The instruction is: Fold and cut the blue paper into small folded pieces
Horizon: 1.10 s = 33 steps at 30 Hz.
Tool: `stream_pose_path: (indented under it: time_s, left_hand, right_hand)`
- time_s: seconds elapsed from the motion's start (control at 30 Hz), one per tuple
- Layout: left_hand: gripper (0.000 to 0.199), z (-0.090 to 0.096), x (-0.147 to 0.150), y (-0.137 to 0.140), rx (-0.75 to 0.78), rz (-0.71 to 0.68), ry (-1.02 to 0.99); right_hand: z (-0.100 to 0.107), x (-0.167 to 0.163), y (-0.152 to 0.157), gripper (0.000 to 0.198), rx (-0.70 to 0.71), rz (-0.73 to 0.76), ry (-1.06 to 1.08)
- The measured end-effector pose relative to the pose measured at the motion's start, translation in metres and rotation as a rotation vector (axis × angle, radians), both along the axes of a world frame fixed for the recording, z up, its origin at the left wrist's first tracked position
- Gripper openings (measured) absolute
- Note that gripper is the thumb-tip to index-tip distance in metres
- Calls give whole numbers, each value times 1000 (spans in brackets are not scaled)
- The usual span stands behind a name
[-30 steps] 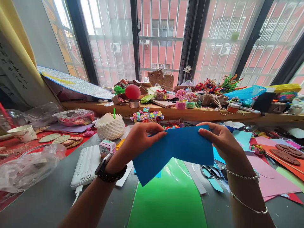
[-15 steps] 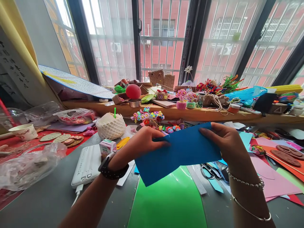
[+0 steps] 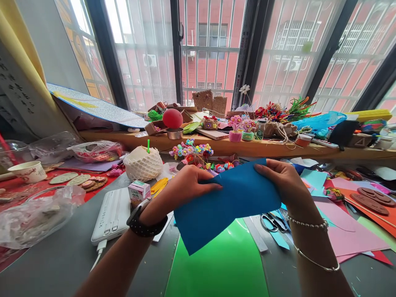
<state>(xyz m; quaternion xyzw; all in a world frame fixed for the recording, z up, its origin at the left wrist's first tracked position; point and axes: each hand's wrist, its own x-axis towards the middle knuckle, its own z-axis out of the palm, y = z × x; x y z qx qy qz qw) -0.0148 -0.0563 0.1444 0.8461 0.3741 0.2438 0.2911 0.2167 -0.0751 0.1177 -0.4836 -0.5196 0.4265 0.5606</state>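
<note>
A blue sheet of paper (image 3: pixel 229 202) is held up between my two hands, over a green mat (image 3: pixel 216 264) on the grey table. My left hand (image 3: pixel 193 183) pinches its upper left edge, thumb on the near side and fingers partly hidden behind. Gripping the upper right corner is my right hand (image 3: pixel 281 179), its thumb on the face of the sheet. The paper bows a little between the hands, and its lower left corner hangs down towards the mat.
Scissors (image 3: pixel 269 222), a grey strip (image 3: pixel 256 235) and pink paper sheets (image 3: pixel 352 231) lie to the right. At left are a white power bank (image 3: pixel 111 214) with a cable, a small carton (image 3: pixel 139 193) and a netted coconut (image 3: pixel 144 164). Crafts crowd the windowsill (image 3: pixel 204 143).
My right hand has moved slightly left, closer to my left hand. The blue paper now bends more, and its lower left corner hangs lower.
</note>
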Motion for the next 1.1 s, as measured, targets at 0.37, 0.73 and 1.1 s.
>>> stream_pose_path:
  time_s: [0.37, 0.73, 1.1]
  left_hand:
    - [29, -14, -10, 37, -113, -139, 169]
    - [35, -66, -34, 98, -249, -95, 724]
    - [43, -50, -47, 93, -328, 20, 746]
  right_hand:
    - [-18, 5, 29, 32, -68, 96, -104]
    - [-73, 3, 66, 28, -429, 176, -1228]
    - [-83, -23, 68, 27, -546, 185, -1524]
